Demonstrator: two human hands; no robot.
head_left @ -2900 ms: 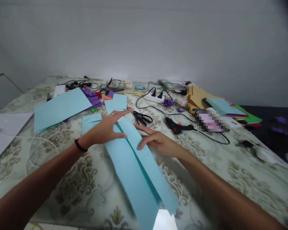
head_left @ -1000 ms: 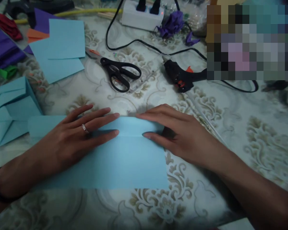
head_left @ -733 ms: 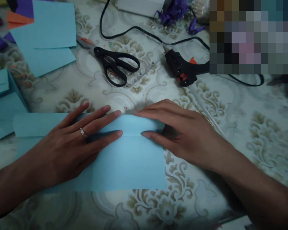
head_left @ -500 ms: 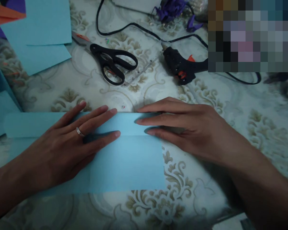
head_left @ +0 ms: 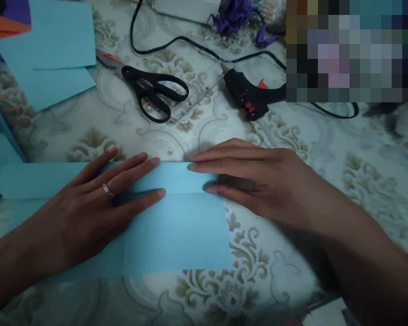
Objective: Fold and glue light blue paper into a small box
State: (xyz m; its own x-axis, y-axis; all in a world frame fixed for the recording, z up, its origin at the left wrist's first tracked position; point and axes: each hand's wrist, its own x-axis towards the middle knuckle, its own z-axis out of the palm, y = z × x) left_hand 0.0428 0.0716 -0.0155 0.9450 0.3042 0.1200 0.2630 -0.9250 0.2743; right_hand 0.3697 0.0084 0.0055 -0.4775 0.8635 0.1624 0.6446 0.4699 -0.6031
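Note:
A light blue sheet of paper [head_left: 177,231] lies on the patterned cloth, with a strip folded over along its far edge. Across its left half rests my left hand [head_left: 88,203], a ring on one finger, its fingers spread flat over the folded strip. My right hand [head_left: 258,172] touches the strip near its right end, fingertips on the fold and the fingers apart. Part of the sheet's left side is hidden under my left hand and forearm.
Black scissors [head_left: 153,90] and a black glue gun [head_left: 248,93] with a cable [head_left: 180,40] lie beyond the sheet. More blue papers [head_left: 64,40] are at the left. Purple paper pieces [head_left: 233,16] and a white box [head_left: 190,9] sit at the back.
The whole view has shifted slightly, so the objects appear a little further left. The fingers of my right hand have drawn slightly closer together on the fold; my left hand stays on the paper.

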